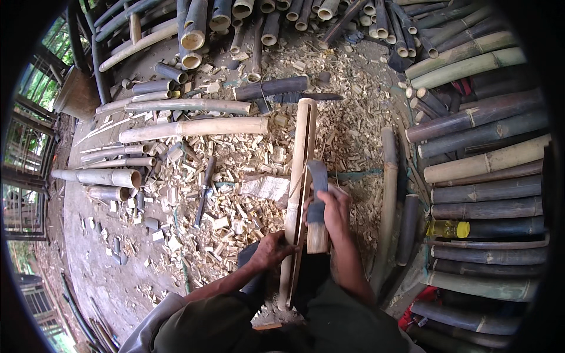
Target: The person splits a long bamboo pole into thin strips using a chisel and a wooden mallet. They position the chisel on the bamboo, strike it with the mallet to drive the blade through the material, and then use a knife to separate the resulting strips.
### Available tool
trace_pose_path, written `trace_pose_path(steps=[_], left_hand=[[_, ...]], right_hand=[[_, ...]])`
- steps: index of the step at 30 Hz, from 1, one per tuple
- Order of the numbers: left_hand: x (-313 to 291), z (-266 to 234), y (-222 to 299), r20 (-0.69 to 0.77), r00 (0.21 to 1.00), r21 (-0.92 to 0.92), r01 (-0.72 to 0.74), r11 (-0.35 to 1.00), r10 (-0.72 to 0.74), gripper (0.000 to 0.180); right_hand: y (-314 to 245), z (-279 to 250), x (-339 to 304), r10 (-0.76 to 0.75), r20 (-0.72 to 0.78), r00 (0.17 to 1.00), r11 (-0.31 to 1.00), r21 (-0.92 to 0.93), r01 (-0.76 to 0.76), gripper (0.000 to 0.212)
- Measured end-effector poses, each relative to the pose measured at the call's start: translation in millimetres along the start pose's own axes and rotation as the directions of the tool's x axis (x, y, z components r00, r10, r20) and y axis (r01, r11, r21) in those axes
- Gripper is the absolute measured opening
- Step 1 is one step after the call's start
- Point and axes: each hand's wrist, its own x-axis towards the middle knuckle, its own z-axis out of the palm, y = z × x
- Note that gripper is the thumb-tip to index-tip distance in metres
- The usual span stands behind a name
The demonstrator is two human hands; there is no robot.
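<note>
A long pale bamboo pole (299, 153) with a lengthwise slot runs from the middle of the floor back between my legs. My left hand (272, 250) is closed around its near part. My right hand (334, 210) grips a small adze (318, 236) with a curved metal blade, a dark wrapped band and a wooden handle. The blade is beside the pole's slotted side; I cannot tell whether it touches. A rough wooden block (265, 187) sits against the pole's left side, and part of it may be hidden beneath the pole.
Wood chips (226, 220) cover much of the floor. Cut bamboo lengths (194, 128) lie to the left, with a dark long-handled tool (205, 191) nearby. Stacked bamboo poles (488, 194) line the right side, beside a yellow bottle (448, 228). More bamboo tubes (271, 26) are piled at the far side.
</note>
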Motion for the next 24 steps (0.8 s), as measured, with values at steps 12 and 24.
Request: trace_pose_path(steps=[12, 24], left_hand=[[2.5, 0.0, -13.5, 0.005, 0.991, -0.174, -0.132, 0.976, 0.135, 0.059], [12.8, 5.4, -4.4, 0.031, 0.993, -0.313, -0.095, 0.945, 0.110, 0.065]], right_hand=[[-102.3, 18.1, 93.2, -0.020, -0.002, 1.000, 0.996, -0.092, 0.020, 0.035], [-1.8, -14.3, -125.1, -0.004, 0.088, 0.996, 0.744, -0.666, 0.062, 0.024]])
